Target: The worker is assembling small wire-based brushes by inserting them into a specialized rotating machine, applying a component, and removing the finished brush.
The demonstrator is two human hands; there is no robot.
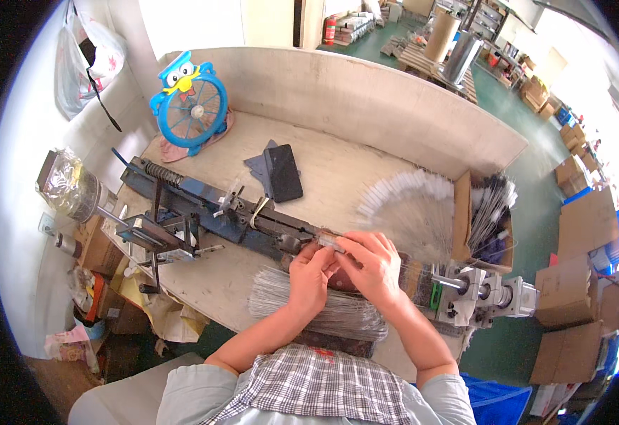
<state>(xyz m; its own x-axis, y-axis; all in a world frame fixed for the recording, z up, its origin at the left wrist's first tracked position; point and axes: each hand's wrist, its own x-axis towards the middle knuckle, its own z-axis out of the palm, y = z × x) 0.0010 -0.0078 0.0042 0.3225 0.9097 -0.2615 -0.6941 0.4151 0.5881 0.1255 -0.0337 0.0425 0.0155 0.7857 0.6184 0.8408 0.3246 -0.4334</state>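
Note:
At the right end of a long dark metal bench machine (214, 205), my two hands meet, fingertips close together. My right hand (371, 265) is closed in a pinch on a small whitish piece (330, 243), whose kind I cannot make out. Just to its left, my left hand (311, 280) has thumb and fingers pressed together below that piece; what they grip is hidden. Under and beside my wrists lies a thick bundle of thin silvery wires (348, 316). Beyond my right hand, white-tipped brushes with thin wire stems (408, 209) are spread in a fan.
An open cardboard box (462, 219) with more wire stems stands on the right, behind a metal clamp-like fixture (490, 292). A dark phone (282, 172) and a blue cartoon-shaped fan (195, 106) sit farther back. A crank mechanism (157, 237) projects at the left. A low board (337, 92) walls the table's back.

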